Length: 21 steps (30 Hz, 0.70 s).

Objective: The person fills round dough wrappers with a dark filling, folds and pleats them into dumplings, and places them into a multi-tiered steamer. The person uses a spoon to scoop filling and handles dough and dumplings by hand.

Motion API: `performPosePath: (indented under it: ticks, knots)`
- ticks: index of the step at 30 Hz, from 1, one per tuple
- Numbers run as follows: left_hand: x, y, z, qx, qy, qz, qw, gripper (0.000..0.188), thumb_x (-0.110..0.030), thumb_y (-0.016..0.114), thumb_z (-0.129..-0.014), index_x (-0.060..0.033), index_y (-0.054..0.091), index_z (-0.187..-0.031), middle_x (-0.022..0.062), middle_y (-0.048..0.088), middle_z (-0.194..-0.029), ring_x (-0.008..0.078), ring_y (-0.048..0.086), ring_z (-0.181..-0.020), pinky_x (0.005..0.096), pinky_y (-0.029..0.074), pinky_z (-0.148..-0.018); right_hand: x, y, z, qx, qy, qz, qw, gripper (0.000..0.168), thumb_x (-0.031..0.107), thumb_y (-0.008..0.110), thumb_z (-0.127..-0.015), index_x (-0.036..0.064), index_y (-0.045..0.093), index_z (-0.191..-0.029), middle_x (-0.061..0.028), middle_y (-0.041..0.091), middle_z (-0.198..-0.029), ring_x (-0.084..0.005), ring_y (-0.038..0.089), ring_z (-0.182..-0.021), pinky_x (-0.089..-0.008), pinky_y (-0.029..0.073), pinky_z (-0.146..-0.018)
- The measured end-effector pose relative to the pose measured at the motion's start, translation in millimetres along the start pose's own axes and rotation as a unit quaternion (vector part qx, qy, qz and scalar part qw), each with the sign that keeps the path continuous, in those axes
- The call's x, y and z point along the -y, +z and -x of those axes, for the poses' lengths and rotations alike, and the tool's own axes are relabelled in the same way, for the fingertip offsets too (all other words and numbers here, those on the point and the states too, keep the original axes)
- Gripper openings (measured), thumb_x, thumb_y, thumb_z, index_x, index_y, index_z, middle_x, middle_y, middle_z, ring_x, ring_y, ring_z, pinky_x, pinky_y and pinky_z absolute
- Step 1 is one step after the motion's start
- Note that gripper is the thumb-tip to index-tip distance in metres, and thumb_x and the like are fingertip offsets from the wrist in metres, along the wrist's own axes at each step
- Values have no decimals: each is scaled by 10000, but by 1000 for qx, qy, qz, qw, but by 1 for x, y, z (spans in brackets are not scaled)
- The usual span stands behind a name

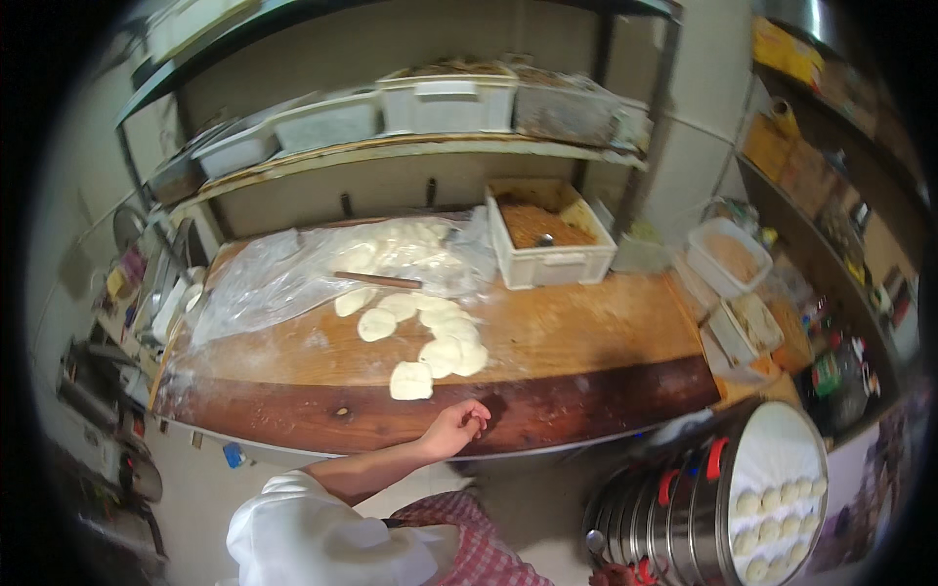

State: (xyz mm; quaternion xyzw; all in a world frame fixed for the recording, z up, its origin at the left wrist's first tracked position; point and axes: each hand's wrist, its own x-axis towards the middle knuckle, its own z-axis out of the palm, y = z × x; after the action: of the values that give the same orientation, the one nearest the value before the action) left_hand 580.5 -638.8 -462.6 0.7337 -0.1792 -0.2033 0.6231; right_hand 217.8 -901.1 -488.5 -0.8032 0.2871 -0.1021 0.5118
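My left hand [456, 431] hovers over the dark front strip of a wooden worktable [579, 322]. Its fingers curl toward the thumb, and I see nothing in them. Just beyond it lies a flat dough round [412, 381]. More overlapping dough rounds [451, 340] trail back toward a rolling pin [377, 280]. Clear plastic sheeting [271, 282] covers pale dough pieces [396, 238] behind the pin. At the bottom edge, my right hand [612, 576], partly cut off, grips what looks like a metal spoon [595, 542] beside a steamer's red handle.
Stacked metal steamers [659, 505] stand at lower right; the top one holds rows of buns [769, 529]. A white crate of brown filling [560, 265] sits at the table's back. Plastic tubs [448, 102] line the shelf above. More containers [729, 253] and bottles [835, 373] stand at right.
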Motion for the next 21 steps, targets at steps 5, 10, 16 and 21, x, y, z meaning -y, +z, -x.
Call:
performPosePath:
  ticks: [5, 10, 16, 21]
  knots:
    - [0, -78, 16, -49, -1, 70, 996, 156, -9, 427, -939, -17, 557, -1025, 26, 574, -860, 90, 535, -724, 228, 463, -664, 119, 16, -43, 0, 52, 457, 888, 217, 123, 508, -916, 36, 618, -1081, -191, 657, -981, -354, 623, -906, -428, 518, -754]
    - [-15, -169, 10, -68, 33, 70, 995, 140, -30, 431, -967, -16, 560, -1020, 16, 564, -819, 75, 524, -732, 218, 453, -663, 247, 51, -120, -49, -145, 506, 849, 219, 170, 544, -906, 27, 598, -1064, -225, 528, -1117, -312, 632, -864, -406, 518, -709]
    - [-22, -272, 9, -94, 28, 127, 987, 173, -7, 408, -965, -15, 568, -1030, 23, 580, -851, 80, 538, -756, 221, 455, -691, 476, 155, -249, -191, -462, 63, 864, 272, 110, 466, -992, 25, 607, -1209, -117, 679, -1084, -189, 663, -909, -311, 501, -794]
    - [-27, -303, -13, -90, 37, 132, 986, 169, -21, 418, -972, -21, 572, -1041, 35, 603, -870, 91, 559, -783, 227, 456, -687, 639, 236, -402, -178, -584, -54, 790, 301, 228, 485, -999, 95, 600, -1243, -130, 680, -1068, -200, 660, -935, -299, 491, -829]
